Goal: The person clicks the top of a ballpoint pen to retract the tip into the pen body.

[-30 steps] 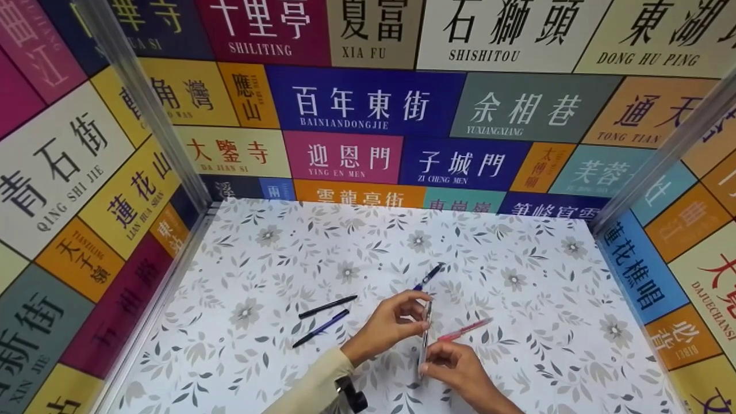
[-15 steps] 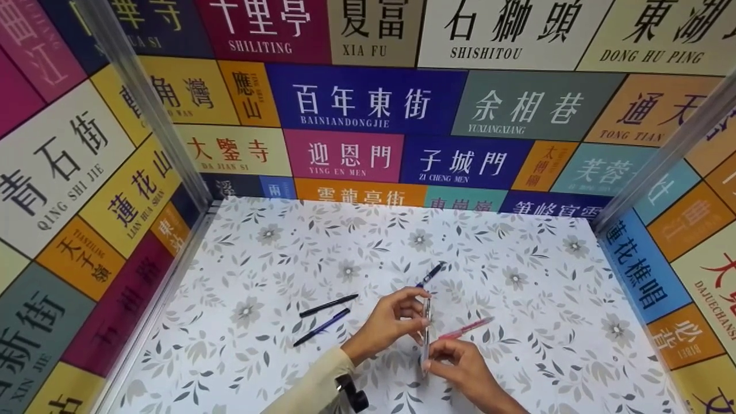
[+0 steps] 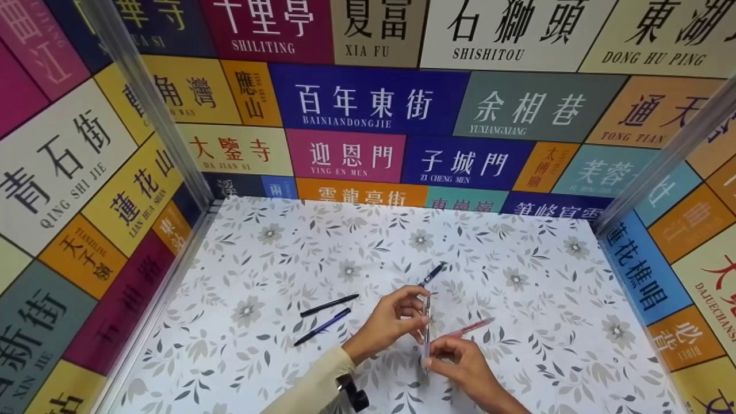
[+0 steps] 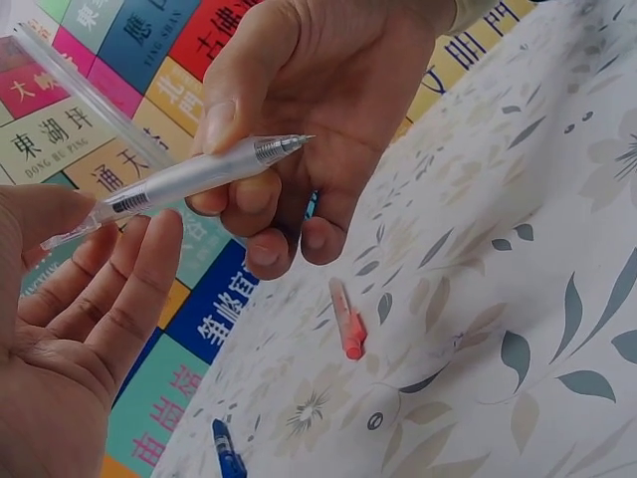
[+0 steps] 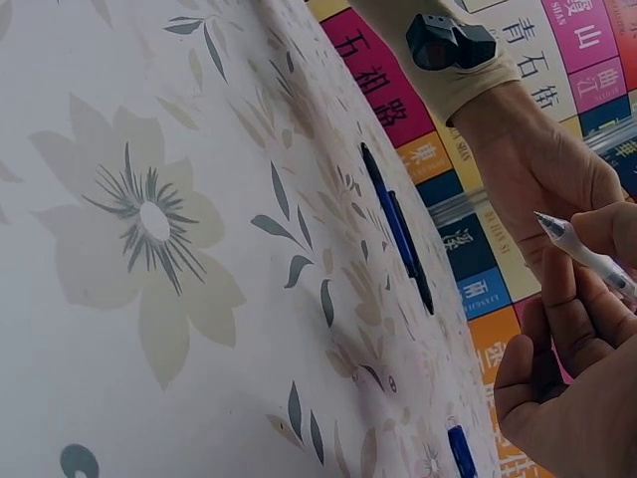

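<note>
A clear-bodied pen point(image 3: 426, 336) is held nearly in line with the view between both hands. My left hand point(image 3: 388, 322) pinches its upper, clip end between thumb and fingers. Lower down, my right hand point(image 3: 464, 363) pinches it near the writing end. The left wrist view shows the pen point(image 4: 189, 179) with its frosted white barrel, a dark part inside by the clip, and its bare point directed toward the right palm. In the right wrist view the pen's tip point(image 5: 547, 221) sticks out past the right thumb.
On the flowered tabletop point(image 3: 259, 374) lie a red pen point(image 3: 477, 325) behind the right hand and a blue pen point(image 3: 432, 274) beyond the left. A black pen point(image 3: 329, 305) and a blue-and-black pen point(image 3: 322, 327) lie to the left. Sign-covered walls point(image 3: 368, 98) surround the table.
The pen stands a little more upright, its lower end and the right hand having shifted slightly right. Both hands keep their hold; the pens on the table have not moved.
</note>
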The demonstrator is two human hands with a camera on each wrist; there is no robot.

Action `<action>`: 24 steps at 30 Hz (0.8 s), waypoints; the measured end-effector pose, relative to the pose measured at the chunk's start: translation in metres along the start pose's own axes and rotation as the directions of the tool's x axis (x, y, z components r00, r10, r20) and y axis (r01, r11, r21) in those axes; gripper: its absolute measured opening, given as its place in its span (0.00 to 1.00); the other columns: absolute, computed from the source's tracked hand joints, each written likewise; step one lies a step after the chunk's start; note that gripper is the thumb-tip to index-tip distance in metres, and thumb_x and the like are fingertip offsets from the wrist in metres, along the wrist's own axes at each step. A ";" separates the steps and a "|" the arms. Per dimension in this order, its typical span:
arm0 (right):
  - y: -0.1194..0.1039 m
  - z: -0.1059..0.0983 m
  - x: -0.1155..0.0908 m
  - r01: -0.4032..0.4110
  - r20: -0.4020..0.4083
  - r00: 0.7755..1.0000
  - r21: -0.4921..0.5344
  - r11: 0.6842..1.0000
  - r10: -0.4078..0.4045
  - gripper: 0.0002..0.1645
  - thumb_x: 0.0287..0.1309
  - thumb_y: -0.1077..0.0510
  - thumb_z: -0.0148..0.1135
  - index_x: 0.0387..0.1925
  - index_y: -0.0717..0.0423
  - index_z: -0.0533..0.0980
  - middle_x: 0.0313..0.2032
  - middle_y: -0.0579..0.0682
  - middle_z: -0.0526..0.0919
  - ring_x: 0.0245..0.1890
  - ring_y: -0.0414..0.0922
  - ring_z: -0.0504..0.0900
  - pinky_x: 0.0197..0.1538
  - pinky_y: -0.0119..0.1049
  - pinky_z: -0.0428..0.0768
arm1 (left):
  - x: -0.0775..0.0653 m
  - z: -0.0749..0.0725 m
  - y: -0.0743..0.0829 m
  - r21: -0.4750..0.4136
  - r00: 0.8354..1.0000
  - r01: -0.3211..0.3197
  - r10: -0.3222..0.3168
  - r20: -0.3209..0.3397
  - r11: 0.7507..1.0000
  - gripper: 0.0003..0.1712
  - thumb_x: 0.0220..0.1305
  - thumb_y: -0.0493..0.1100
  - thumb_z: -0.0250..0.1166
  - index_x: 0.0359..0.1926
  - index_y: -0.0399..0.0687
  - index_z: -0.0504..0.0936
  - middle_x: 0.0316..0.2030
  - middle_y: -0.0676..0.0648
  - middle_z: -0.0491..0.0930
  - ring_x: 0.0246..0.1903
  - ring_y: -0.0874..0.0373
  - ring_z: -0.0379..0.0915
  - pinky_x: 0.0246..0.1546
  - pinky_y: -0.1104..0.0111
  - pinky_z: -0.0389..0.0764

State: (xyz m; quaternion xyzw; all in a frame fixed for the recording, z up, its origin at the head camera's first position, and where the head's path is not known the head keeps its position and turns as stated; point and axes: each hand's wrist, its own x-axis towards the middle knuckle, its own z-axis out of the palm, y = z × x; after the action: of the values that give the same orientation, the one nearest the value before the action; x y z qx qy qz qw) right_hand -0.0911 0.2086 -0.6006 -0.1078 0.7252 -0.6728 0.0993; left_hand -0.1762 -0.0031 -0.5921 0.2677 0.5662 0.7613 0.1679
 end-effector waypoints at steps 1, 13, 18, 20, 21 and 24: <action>0.000 -0.001 0.000 -0.005 -0.002 1.000 -0.002 1.000 0.005 0.09 0.67 0.67 0.74 0.44 0.72 0.83 0.37 0.49 0.89 0.40 0.41 0.87 0.50 0.34 0.84 | 0.000 0.000 0.000 -0.009 1.000 -0.002 0.001 -0.006 1.000 0.28 0.72 0.28 0.69 0.70 0.35 0.76 0.43 0.45 0.81 0.35 0.56 0.86 0.31 0.59 0.91; 0.002 -0.011 0.000 -0.087 -0.019 0.996 -0.027 0.996 0.087 0.13 0.68 0.66 0.73 0.49 0.73 0.83 0.41 0.50 0.89 0.42 0.40 0.86 0.50 0.32 0.84 | -0.003 -0.002 -0.005 0.015 0.997 -0.014 0.015 -0.071 1.000 0.30 0.72 0.28 0.70 0.72 0.38 0.74 0.39 0.51 0.81 0.36 0.56 0.86 0.32 0.63 0.90; 0.003 -0.013 -0.001 -0.117 -0.046 0.992 -0.037 0.992 0.116 0.11 0.68 0.69 0.71 0.48 0.73 0.83 0.41 0.48 0.88 0.43 0.40 0.85 0.50 0.32 0.83 | -0.003 -0.003 -0.006 0.050 0.996 -0.018 0.023 -0.086 0.999 0.29 0.72 0.28 0.70 0.71 0.37 0.74 0.41 0.45 0.83 0.37 0.56 0.86 0.34 0.63 0.90; 0.004 -0.014 -0.002 -0.111 -0.054 0.993 -0.038 0.993 0.109 0.10 0.67 0.69 0.71 0.47 0.73 0.82 0.41 0.48 0.88 0.42 0.40 0.85 0.50 0.32 0.83 | -0.003 -0.004 -0.007 0.059 0.995 -0.017 0.022 -0.092 0.998 0.29 0.72 0.28 0.70 0.71 0.37 0.74 0.41 0.44 0.84 0.38 0.56 0.86 0.35 0.63 0.90; 0.004 -0.014 -0.002 -0.102 -0.059 0.993 -0.039 0.994 0.100 0.10 0.67 0.69 0.71 0.47 0.73 0.82 0.41 0.49 0.88 0.43 0.40 0.85 0.50 0.32 0.83 | -0.003 -0.004 -0.007 0.062 0.995 -0.017 0.023 -0.096 0.998 0.29 0.72 0.28 0.70 0.70 0.37 0.74 0.41 0.43 0.84 0.38 0.56 0.86 0.35 0.62 0.90; 0.005 -0.016 -0.003 -0.072 -0.073 0.995 -0.044 0.996 0.068 0.11 0.66 0.69 0.72 0.46 0.73 0.82 0.42 0.52 0.89 0.43 0.39 0.86 0.50 0.32 0.84 | -0.004 -0.005 -0.006 0.073 0.993 -0.021 0.029 -0.112 0.997 0.27 0.72 0.28 0.70 0.68 0.37 0.75 0.41 0.41 0.84 0.38 0.57 0.86 0.35 0.63 0.90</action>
State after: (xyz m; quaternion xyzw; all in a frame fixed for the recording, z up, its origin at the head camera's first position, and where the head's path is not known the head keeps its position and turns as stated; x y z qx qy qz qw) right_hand -0.0929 0.2248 -0.6045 -0.0606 0.7470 -0.6553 0.0943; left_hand -0.1766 -0.0070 -0.6001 0.2372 0.5983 0.7564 0.1163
